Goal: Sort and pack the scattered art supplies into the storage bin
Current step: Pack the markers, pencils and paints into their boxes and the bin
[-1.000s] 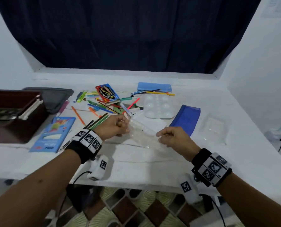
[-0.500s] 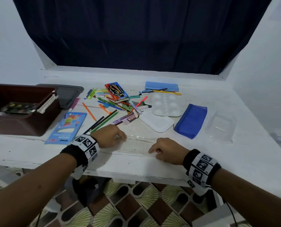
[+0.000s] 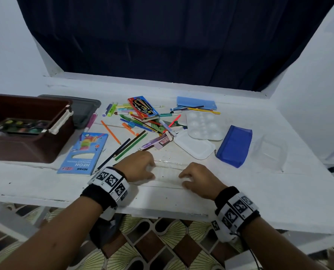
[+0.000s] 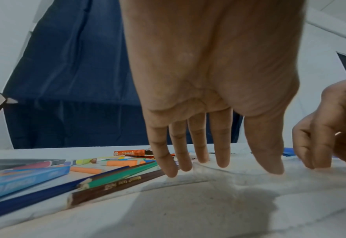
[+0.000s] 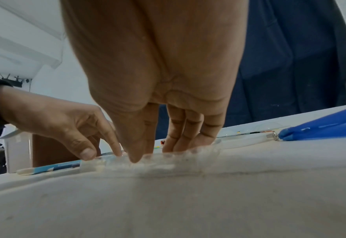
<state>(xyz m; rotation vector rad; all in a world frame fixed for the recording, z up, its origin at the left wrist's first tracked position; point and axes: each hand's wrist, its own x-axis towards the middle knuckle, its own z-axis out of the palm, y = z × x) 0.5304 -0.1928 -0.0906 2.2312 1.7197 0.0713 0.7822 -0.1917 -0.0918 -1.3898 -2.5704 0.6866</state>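
A clear plastic pouch lies flat near the front edge of the white table, between my two hands. My left hand sets straight fingertips on its left end, as the left wrist view shows. My right hand holds the right end. In the right wrist view the pouch stands between this hand's thumb and fingers. The brown storage bin stands at the far left with a paint set inside. Scattered pencils and markers lie beyond my left hand.
A blue neon crayon box lies beside the bin, with a grey lid behind it. A red pencil box, white palette, white tray, blue zip pouch and clear container lie across the middle and right.
One second ago both hands held the clear pouch up above the table. It now lies flat near the front edge, and both hands have come down and closer to me.
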